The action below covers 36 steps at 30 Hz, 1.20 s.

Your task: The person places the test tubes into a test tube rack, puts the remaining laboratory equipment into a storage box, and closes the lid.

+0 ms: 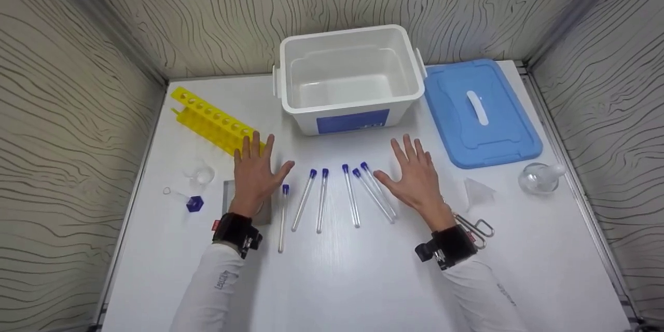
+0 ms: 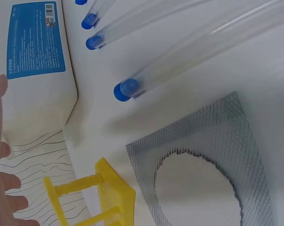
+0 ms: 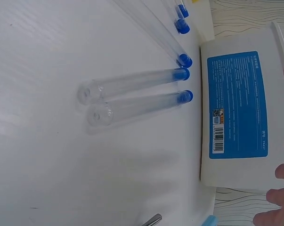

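Observation:
My left hand (image 1: pixel 254 179) is held palm down with fingers spread, holding nothing. In the head view its fingertips overlap the near end of a yellow test tube rack (image 1: pixel 215 123), and the hand partly covers a grey wire gauze (image 2: pixel 207 127) with a pale round centre. My right hand (image 1: pixel 417 184) is likewise spread and holds nothing, just right of the tubes. Between the hands lie several clear test tubes (image 1: pixel 321 202) with blue caps, fanned out on the table. A metal tool with looped handles (image 1: pixel 482 228) lies partly hidden by the right wrist.
Behind the tubes stands an uncovered white bin (image 1: pixel 353 106); its blue lid (image 1: pixel 456 129) lies to the right. A glass vessel (image 1: pixel 537 179) and a translucent cone (image 1: pixel 478 193) are at right. At left are a small clear vessel (image 1: pixel 202 174) and an item with a blue hexagonal base (image 1: pixel 194 204).

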Each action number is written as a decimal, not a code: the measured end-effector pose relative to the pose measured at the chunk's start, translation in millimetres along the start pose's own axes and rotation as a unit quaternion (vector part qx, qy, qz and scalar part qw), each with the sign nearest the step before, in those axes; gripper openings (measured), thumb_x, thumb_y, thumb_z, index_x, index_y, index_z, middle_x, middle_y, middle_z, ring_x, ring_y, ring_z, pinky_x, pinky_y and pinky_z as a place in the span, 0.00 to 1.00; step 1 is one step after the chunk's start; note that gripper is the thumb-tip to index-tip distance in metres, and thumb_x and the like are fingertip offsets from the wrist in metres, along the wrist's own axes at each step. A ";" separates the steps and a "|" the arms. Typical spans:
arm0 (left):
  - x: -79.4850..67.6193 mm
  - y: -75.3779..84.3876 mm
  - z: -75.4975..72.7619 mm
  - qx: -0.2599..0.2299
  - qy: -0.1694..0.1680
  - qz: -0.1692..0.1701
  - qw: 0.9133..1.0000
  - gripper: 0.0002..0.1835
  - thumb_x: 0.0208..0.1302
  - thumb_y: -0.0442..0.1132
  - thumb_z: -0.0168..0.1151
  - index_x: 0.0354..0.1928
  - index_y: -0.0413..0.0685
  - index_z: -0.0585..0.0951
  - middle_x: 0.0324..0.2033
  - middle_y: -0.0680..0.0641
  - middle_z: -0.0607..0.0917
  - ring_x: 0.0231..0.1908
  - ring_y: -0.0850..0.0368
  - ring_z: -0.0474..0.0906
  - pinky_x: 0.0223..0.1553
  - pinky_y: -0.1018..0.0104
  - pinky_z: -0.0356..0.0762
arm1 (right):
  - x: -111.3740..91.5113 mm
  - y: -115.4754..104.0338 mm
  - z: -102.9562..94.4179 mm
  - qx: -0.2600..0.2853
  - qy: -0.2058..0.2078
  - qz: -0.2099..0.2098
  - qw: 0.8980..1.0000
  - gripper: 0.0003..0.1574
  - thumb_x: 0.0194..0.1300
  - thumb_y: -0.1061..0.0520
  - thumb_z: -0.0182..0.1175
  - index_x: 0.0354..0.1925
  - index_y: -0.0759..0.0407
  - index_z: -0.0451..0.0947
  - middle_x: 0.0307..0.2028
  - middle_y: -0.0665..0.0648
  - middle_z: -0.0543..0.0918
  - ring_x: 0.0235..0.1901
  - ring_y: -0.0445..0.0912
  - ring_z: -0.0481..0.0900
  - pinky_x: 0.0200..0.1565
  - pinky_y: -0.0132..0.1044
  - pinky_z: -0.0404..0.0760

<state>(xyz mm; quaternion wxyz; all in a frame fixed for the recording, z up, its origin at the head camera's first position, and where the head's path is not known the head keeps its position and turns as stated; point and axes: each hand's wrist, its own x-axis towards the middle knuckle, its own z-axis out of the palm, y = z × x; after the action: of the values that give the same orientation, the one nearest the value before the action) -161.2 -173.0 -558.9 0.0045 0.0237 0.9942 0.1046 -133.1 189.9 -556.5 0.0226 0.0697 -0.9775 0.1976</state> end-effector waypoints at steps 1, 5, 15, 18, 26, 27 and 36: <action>2.1 -1.5 -1.8 0.002 -0.004 0.001 1.000 0.48 0.63 0.76 0.42 0.79 0.58 0.53 0.79 0.39 0.49 0.79 0.38 0.42 0.77 0.36 0.43 | 0.4 -1.3 0.3 0.001 0.002 -0.002 1.000 0.59 0.59 0.26 0.57 0.77 0.51 0.53 0.78 0.64 0.53 0.78 0.63 0.48 0.74 0.64 0.53; 10.4 -8.0 -7.9 0.017 -0.019 0.006 1.000 0.49 0.63 0.76 0.42 0.79 0.57 0.53 0.79 0.38 0.49 0.79 0.37 0.42 0.76 0.34 0.44 | 0.2 -6.5 0.2 0.003 0.011 -0.008 1.000 0.58 0.59 0.26 0.57 0.77 0.51 0.54 0.77 0.63 0.55 0.77 0.62 0.51 0.74 0.63 0.56; 27.0 -20.1 -15.0 -0.010 -0.036 -0.026 0.999 0.51 0.64 0.74 0.45 0.79 0.51 0.49 0.79 0.37 0.47 0.78 0.36 0.41 0.76 0.33 0.42 | 0.1 -19.5 -2.5 0.000 0.019 -0.016 1.000 0.58 0.59 0.25 0.56 0.77 0.51 0.55 0.77 0.63 0.57 0.76 0.61 0.55 0.72 0.62 0.60; 29.7 -23.1 -15.3 -0.018 -0.038 -0.033 0.999 0.51 0.65 0.73 0.45 0.79 0.50 0.49 0.79 0.37 0.46 0.78 0.36 0.41 0.76 0.33 0.41 | 1.4 -24.5 -2.2 -0.001 0.014 -0.020 1.000 0.58 0.58 0.25 0.56 0.77 0.52 0.55 0.77 0.63 0.57 0.76 0.62 0.55 0.72 0.62 0.60; 29.8 -32.6 -8.4 -0.021 -0.045 -0.037 0.998 0.48 0.68 0.69 0.47 0.78 0.45 0.52 0.78 0.35 0.49 0.78 0.37 0.44 0.76 0.33 0.41 | 2.4 -35.4 -2.7 0.028 0.014 -0.025 0.999 0.58 0.58 0.26 0.58 0.76 0.53 0.56 0.77 0.64 0.56 0.76 0.61 0.55 0.71 0.60 0.64; 29.4 -33.5 -7.2 -0.021 -0.048 -0.035 0.998 0.47 0.69 0.69 0.46 0.78 0.44 0.53 0.78 0.35 0.49 0.78 0.37 0.44 0.76 0.33 0.40 | 2.6 -36.3 -2.6 0.034 0.018 -0.026 0.999 0.58 0.59 0.27 0.58 0.76 0.53 0.57 0.77 0.65 0.56 0.76 0.62 0.55 0.71 0.60 0.65; 27.2 -31.2 -3.3 -0.029 -0.066 -0.024 0.997 0.44 0.73 0.63 0.44 0.78 0.40 0.50 0.78 0.34 0.49 0.78 0.38 0.43 0.76 0.34 0.40 | 8.4 -45.5 -2.1 0.043 0.067 -0.057 0.995 0.55 0.58 0.29 0.60 0.74 0.57 0.62 0.75 0.66 0.61 0.75 0.62 0.57 0.69 0.58 0.68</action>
<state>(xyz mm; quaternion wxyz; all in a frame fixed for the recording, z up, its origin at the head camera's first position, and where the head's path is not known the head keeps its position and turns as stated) -189.8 -202.8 -562.3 0.0733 0.0070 0.9886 0.1316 -134.8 148.1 -536.5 0.0966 0.1131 -0.9589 0.2418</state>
